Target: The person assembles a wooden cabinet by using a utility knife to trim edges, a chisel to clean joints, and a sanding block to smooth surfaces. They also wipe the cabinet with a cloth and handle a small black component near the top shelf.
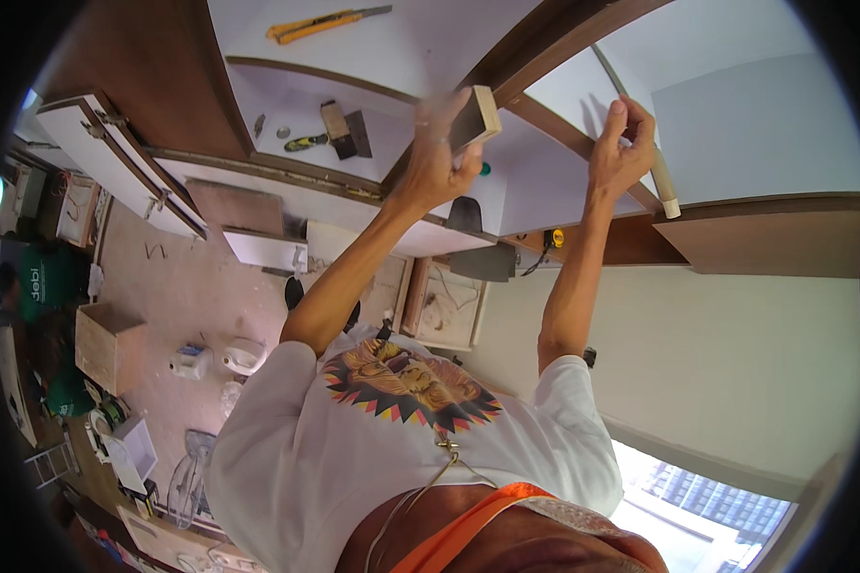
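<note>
While gripped, wood block (476, 116) within left fingers (440, 143) — raised.

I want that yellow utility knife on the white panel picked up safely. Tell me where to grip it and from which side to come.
Grip the yellow utility knife around its long yellow handle, near the middle. It lies flat and alone on the white panel, its grey blade pointing toward the brown frame, so come from the handle end, fingers across the narrow body, away from the blade. Both hands look occupied: the left hand holds a wooden block.

- Yellow utility knife (325, 23) lay on a white panel.
- Yellow-handled screwdriver (305, 142) lay beside a scraper (342, 131).
- Open wooden box (107, 344) stood on the floor.
- Fan (189, 477) lay near the box.
</note>
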The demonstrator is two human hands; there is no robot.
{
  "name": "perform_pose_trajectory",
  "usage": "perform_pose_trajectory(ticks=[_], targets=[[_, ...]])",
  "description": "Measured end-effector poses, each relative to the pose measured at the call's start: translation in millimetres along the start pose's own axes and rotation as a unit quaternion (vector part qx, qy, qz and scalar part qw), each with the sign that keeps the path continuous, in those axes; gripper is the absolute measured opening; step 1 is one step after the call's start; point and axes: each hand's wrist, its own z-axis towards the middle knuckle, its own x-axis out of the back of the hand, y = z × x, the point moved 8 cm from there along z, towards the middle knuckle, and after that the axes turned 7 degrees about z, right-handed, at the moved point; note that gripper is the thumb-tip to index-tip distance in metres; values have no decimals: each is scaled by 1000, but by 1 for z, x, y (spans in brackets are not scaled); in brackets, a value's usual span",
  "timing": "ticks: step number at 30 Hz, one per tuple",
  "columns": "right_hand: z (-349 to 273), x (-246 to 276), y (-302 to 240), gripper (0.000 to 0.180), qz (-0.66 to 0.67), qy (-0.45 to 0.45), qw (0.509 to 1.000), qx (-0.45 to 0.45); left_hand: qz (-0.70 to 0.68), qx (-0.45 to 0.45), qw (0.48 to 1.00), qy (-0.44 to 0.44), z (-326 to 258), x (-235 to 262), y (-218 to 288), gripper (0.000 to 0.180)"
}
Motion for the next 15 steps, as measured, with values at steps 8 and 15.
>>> perform_pose_trajectory(ticks=[8,15], targets=[[3,-13,3,28,-5,-5,999,-46,-5,-47,998,52,90,-6,32,77],[2,-10,7,29,-58,13,998,-33,-1,16,998,68,22,-6,-2,89]])
